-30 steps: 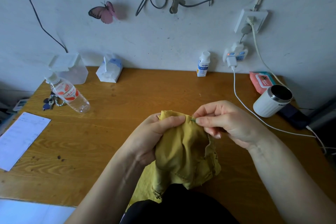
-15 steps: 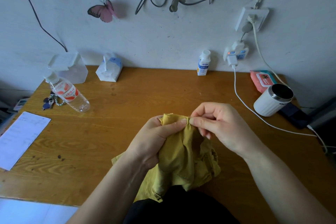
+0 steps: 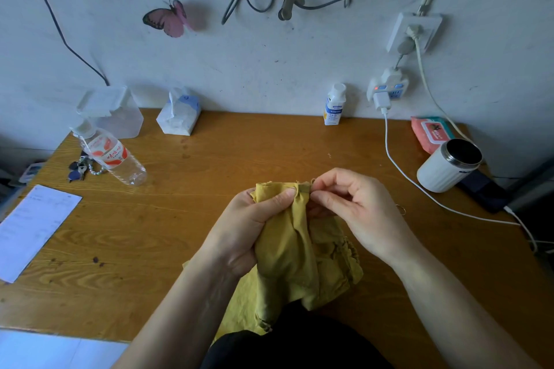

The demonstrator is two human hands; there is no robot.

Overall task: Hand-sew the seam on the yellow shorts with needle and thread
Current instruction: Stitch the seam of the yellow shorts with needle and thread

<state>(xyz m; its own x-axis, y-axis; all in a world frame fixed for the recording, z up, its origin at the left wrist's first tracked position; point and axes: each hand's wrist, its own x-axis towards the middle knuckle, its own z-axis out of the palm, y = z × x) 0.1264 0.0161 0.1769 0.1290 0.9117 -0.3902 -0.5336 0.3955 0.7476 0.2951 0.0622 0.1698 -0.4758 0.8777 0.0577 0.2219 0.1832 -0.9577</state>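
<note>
In the head view we see the left hand [image 3: 239, 234] gripping the bunched yellow shorts [image 3: 287, 255], its thumb laid across the top fold, above the near edge of the surface [image 3: 209, 159]. The right hand [image 3: 356, 213] is just beside it, thumb and forefinger pinching the fold's edge and the other fingers curled.

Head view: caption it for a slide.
Left hand grips the shorts; right hand pinches their top edge, over a wooden desk.
</note>
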